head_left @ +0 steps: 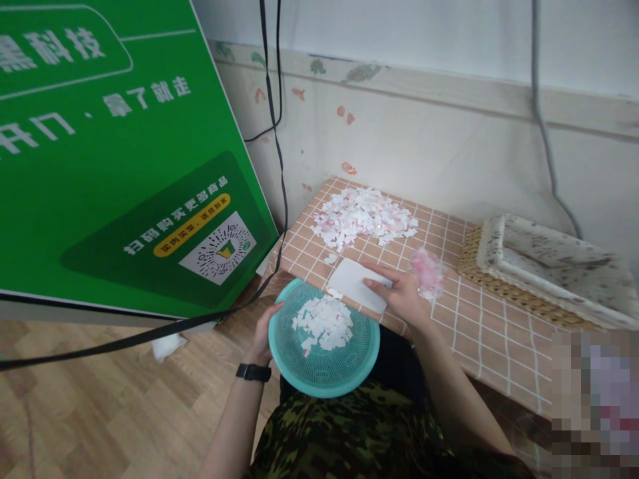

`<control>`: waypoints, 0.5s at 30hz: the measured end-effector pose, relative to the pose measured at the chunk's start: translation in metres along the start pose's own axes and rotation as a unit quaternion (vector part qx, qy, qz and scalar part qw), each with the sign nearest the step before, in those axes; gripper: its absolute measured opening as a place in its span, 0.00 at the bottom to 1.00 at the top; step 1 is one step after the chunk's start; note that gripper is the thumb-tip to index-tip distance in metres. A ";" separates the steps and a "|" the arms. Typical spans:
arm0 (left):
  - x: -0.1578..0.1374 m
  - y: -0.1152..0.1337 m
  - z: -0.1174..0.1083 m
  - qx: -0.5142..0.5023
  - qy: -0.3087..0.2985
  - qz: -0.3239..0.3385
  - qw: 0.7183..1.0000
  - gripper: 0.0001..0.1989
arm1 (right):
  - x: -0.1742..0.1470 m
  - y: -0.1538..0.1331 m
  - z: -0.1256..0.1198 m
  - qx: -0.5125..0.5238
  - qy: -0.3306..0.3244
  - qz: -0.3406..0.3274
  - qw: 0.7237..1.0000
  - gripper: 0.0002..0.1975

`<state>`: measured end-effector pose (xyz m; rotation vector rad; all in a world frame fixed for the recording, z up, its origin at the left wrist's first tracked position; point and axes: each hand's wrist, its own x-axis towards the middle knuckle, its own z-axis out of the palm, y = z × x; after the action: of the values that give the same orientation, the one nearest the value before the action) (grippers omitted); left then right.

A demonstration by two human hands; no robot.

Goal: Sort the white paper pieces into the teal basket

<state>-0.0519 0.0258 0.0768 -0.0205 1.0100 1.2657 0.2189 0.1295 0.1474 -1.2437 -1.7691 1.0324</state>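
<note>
My left hand (264,330) grips the left rim of a teal plastic strainer basket (322,382), held at the table's front edge. Inside the basket lies a heap of small white paper scraps (325,324). My right hand (399,293) is closed on a flat white card (357,285), which lies at the table edge just above the basket. A few scraps touch the card's left side. Farther back on the table is a larger pile of white and pinkish paper scraps (362,216). A small pink and white bundle (428,271) sits right beside my right hand.
A brown checked cloth covers the table (479,313). On its right stands a lined wicker basket (529,293). A large green printed panel (150,173) rises at the left, and a black cable (282,173) hangs before the wall.
</note>
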 end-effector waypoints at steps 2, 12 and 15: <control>0.000 0.000 0.000 0.002 0.002 0.009 1.000 0.07 | 0.002 0.000 0.000 0.012 -0.008 0.003 1.000 0.18; -0.001 0.001 0.001 0.002 0.001 0.004 1.000 0.07 | 0.036 -0.002 0.008 -0.049 0.085 -0.015 0.995 0.19; -0.001 0.001 0.001 0.004 -0.006 0.006 1.000 0.07 | 0.041 -0.008 0.009 -0.050 0.048 -0.036 0.997 0.19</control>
<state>-0.0521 0.0255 0.0786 -0.0013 1.0067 1.2715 0.1966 0.1648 0.1556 -1.2604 -1.7963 0.8391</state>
